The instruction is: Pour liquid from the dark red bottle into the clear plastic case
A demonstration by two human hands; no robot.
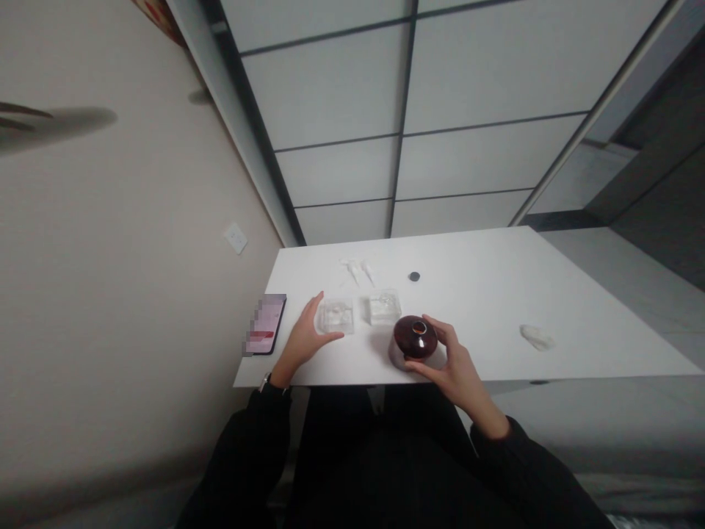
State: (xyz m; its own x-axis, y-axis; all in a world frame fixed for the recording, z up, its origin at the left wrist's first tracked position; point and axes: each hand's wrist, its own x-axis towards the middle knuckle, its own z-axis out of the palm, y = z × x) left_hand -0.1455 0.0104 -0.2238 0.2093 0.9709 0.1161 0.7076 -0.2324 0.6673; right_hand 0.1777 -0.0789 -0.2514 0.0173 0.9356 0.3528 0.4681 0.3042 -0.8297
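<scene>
A dark red lidded bowl (414, 342) stands near the front edge of the white table (485, 294). My right hand (454, 364) curls round its right side, fingers and thumb touching it. My left hand (305, 339) rests on the table with fingers stretched out and thumb apart, just left of a clear plastic box (335, 316) that it touches or nearly touches. A second clear box (384, 306) sits right of the first, behind the bowl.
A phone (265, 325) lies at the table's left edge. Small white plastic pieces (357, 270) and a small black cap (414, 276) lie further back. A crumpled white tissue (537, 337) is on the right. A wall runs along the left.
</scene>
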